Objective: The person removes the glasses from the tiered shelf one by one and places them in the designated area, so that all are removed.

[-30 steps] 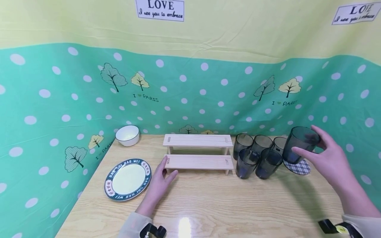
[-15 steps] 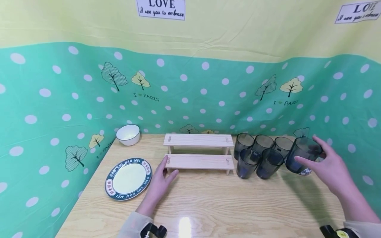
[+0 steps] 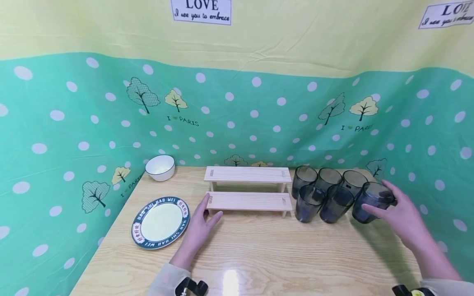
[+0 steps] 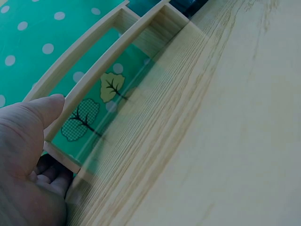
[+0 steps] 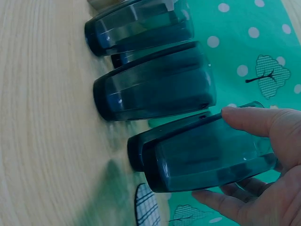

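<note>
The left hand lies palm down and relaxed at the left end of the wooden step rack — fingers straight, thumb spread to the right, thumb tip against the lower step's edge. Its forearm runs back toward the body in a pale sleeve, a dark wrist mount at the cuff. The right hand reaches forward well to the right of the rack, fingers and thumb curled round a dark tumbler — thumb on the near side, fingers behind. Its wrist angles down to the right.
</note>
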Tool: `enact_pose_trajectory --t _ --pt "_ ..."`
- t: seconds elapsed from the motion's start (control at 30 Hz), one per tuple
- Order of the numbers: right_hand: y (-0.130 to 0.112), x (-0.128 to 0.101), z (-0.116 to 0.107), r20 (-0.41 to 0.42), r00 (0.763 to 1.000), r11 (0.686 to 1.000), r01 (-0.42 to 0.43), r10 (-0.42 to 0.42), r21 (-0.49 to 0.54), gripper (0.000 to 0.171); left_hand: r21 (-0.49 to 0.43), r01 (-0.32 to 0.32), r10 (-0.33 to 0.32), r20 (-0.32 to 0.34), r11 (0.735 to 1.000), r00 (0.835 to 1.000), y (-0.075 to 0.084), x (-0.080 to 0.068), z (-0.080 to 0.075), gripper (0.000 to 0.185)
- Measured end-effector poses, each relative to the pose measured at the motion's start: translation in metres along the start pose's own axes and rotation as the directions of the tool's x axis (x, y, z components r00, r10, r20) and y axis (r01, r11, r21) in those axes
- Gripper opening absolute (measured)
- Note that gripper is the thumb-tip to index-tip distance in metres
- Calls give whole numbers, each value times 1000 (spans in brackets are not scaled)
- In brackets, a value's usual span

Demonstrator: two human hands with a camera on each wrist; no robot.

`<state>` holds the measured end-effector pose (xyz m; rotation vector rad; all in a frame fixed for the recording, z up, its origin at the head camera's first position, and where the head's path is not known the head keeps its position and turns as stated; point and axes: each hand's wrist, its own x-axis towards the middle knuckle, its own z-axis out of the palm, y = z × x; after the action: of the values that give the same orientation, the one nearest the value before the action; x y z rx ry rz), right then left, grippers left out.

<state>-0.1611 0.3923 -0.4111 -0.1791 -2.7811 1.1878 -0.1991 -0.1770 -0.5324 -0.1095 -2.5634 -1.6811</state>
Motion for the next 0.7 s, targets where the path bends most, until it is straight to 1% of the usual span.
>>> enact_pose_trajectory --t 0.13,0.37,0.7 --pt "4 -1 6 11 1000 1000 -5 5 15 119 -4 3 -3 1 1000 1000 0 0 0 93" --pt "11 -1 15 14 1000 1000 -22 22 -9 117 1 8 -8 -1 1000 1000 -1 0 1 94" --pt "17 4 28 10 1000 1000 10 -10 -7 117 -3 6 -6 -3 1000 1000 -1 0 1 93"
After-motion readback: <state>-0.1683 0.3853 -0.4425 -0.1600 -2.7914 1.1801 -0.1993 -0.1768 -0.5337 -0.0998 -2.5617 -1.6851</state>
